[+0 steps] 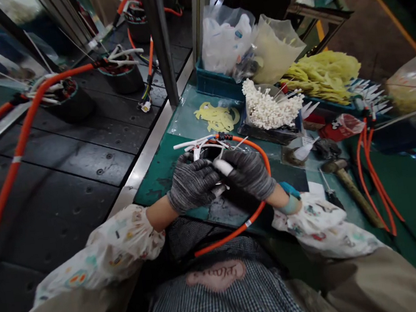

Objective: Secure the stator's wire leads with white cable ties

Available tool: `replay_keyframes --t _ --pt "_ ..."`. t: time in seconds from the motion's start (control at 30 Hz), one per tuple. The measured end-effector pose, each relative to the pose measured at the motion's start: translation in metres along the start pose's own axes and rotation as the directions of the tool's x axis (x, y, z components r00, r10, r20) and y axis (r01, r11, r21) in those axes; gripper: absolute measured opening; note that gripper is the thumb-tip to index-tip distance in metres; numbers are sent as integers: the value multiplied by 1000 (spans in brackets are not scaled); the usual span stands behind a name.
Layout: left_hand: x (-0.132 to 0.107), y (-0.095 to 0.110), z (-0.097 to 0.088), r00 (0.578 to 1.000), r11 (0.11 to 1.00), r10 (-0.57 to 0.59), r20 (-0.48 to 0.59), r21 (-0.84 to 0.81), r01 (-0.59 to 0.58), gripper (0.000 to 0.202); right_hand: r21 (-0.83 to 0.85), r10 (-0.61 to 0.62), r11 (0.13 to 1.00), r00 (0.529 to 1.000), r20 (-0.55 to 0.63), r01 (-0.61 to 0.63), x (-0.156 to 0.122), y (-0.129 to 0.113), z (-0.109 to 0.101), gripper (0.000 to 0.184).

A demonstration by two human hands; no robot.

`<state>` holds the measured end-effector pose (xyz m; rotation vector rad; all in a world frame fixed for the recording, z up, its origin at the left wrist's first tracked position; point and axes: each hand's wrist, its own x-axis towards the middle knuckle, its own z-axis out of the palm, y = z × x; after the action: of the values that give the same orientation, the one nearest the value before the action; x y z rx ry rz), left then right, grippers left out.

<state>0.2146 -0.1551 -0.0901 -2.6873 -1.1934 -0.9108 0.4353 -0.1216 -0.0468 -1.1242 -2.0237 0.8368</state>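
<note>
In the head view, my left hand [194,182], in a grey knit glove, is curled around the near-left side of a bundle of white-sleeved wires [199,142]. The wires stand up from a dark round part mostly hidden behind my hands, like the wired stators on the line. An orange cable [260,152] joins the bundle at a black wrap and loops around my right hand down to my apron. My right hand [249,171], gloved too and with white covering on a fingertip, closes on the bundle from the right. Its exact pinch is hidden.
Wired stators [68,99] with orange cables stand on the dark conveyor [63,177] at left, beside a metal post [160,41]. Right of my hands are white sleeves [272,106], yellow sheet pieces [216,117], a hammer [352,189], a screwdriver [332,194] and orange cables [373,177].
</note>
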Motion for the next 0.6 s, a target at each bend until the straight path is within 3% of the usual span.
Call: replay_keyframes --t 0.1,0.17,0.3,0.5,0.6 --pt "0 -2 1 999 1000 29 14 -7 -29 18 239 51 969 998 39 -59 7 -3 -6 40" --pt "0 -2 1 999 999 37 3 -4 -37 17 324 27 944 993 116 -64 8 -3 -12 35" --pt "-1 -3 3 998 999 52 -43 -4 -52 12 285 0 958 991 133 -38 7 1 -18 18" --pt "-2 -3 3 997 998 59 -48 8 -58 13 281 -12 960 997 77 -10 5 8 -15 14" --pt "0 -2 2 986 995 92 -139 37 -88 11 274 -22 962 997 74 1 4 9 -15 13"
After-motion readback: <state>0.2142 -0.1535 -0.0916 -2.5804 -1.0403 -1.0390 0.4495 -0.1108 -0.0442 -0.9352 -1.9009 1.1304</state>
